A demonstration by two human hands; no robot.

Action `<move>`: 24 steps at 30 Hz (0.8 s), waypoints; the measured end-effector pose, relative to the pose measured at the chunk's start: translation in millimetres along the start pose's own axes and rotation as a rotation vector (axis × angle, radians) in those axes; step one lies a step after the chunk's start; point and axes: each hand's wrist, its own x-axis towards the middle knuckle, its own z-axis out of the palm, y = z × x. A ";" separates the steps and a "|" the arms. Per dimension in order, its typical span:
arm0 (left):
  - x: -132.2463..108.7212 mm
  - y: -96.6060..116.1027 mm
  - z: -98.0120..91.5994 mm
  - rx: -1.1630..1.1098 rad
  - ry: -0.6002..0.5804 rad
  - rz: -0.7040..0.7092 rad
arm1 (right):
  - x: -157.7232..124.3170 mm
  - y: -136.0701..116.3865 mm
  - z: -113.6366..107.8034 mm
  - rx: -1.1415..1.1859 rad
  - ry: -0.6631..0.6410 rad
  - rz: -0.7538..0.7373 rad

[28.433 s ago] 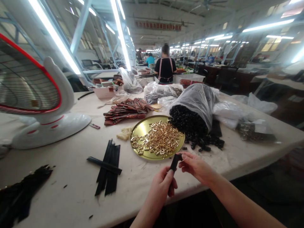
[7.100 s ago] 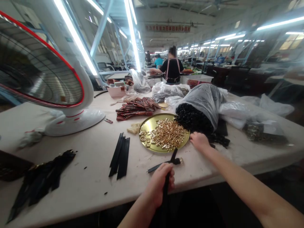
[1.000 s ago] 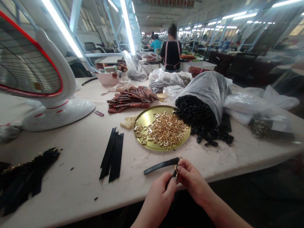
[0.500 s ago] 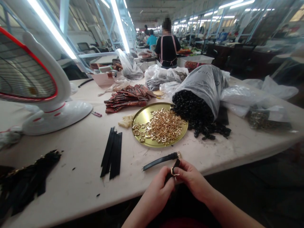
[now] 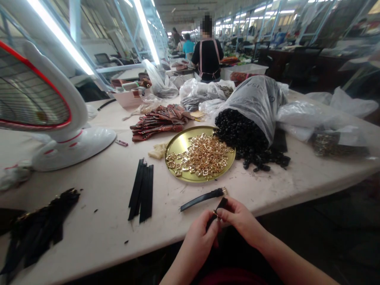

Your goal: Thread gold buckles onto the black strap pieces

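Observation:
Near the table's front edge, my left hand (image 5: 202, 233) and my right hand (image 5: 240, 217) meet, both with fingers closed on a black strap (image 5: 222, 204). A small gold buckle (image 5: 215, 214) shows between the fingertips, partly hidden by them. Just beyond my hands lies another black strap (image 5: 202, 200) with a gold buckle at its right end. Several plain black strips (image 5: 145, 192) rest to the left. Farther back, a round gold tray (image 5: 178, 142) holds a heap of gold buckles (image 5: 204, 154).
A white fan (image 5: 74, 146) stands at the left, above a pile of black straps (image 5: 41, 225). Small black pieces (image 5: 240, 128) spill from a plastic bag (image 5: 255, 99) right of the tray. Brown-red pieces (image 5: 160, 120) lie behind it. A person (image 5: 208, 57) stands farther off.
The buckle between my fingers has turned and shows less of its frame. Both hands stay together on the strap. The view has shifted slightly.

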 end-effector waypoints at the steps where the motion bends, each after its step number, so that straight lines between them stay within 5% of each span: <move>1: 0.1 -0.1 -0.3 0.003 0.008 0.007 | 0.2 -1.1 0.5 -0.024 -0.006 -0.013; 12: 1.8 -4.3 -4.5 -0.112 0.003 -0.025 | -5.0 -7.9 0.0 -0.359 0.014 -0.149; 24: -8.5 9.6 -2.4 -0.059 -0.005 0.035 | -6.5 -6.8 -2.6 0.244 -0.088 0.177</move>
